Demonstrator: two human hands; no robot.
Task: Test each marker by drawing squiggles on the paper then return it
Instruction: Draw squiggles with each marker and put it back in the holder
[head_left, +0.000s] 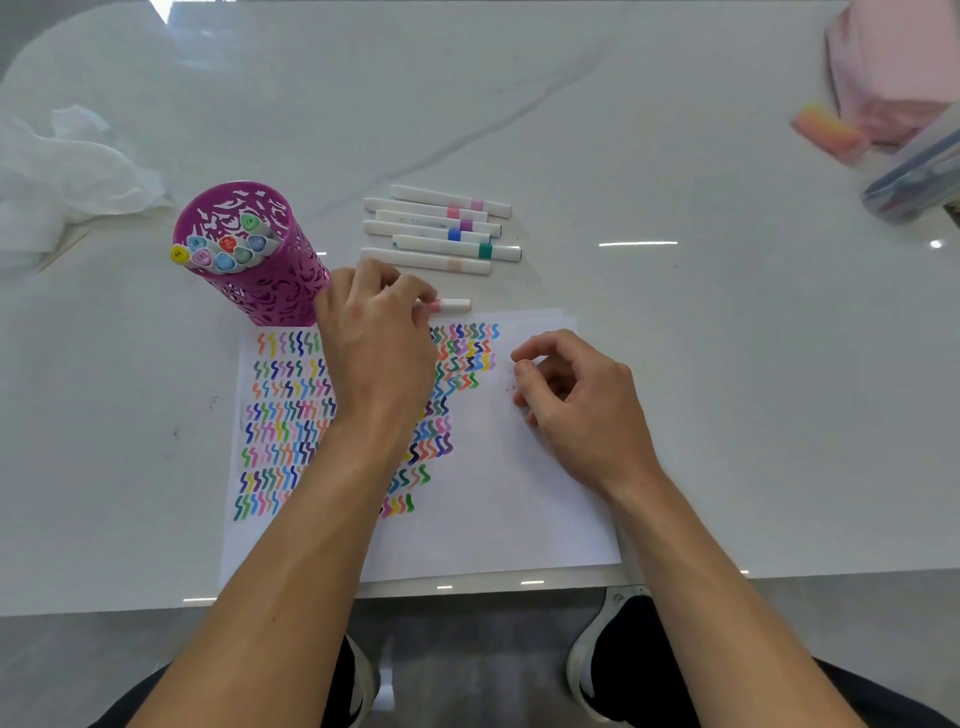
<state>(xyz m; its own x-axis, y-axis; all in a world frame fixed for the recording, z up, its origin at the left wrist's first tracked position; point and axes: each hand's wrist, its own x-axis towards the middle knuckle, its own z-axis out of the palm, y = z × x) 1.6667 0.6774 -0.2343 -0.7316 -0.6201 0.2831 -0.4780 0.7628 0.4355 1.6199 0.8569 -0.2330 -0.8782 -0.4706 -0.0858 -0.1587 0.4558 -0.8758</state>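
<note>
A pink-banded marker (453, 305) is gripped by the left hand (379, 338), whose fingers (410, 291) are curled round it. Only the marker's white end is seen, pointing right, just beyond the far edge of the paper (519, 509). The right hand (576, 410) is held over the blank right part of the paper, with its fingers (524, 364) loosely curled and the thumb close to the forefinger. Nothing is seen between them.

The paper is laid flat on the tabletop (727, 364), near its front edge. Its left half is covered with rows of coloured squiggles (280, 415), partly hidden by the left forearm. A purple cut-out cup (260, 291) is stood just beyond the paper's far left corner, beside the left hand, with several capped markers in it (228, 249). Six white markers (441, 228) are laid side by side on the tabletop beyond the held marker. A crumpled tissue (62, 176) is seen at the far left.
</note>
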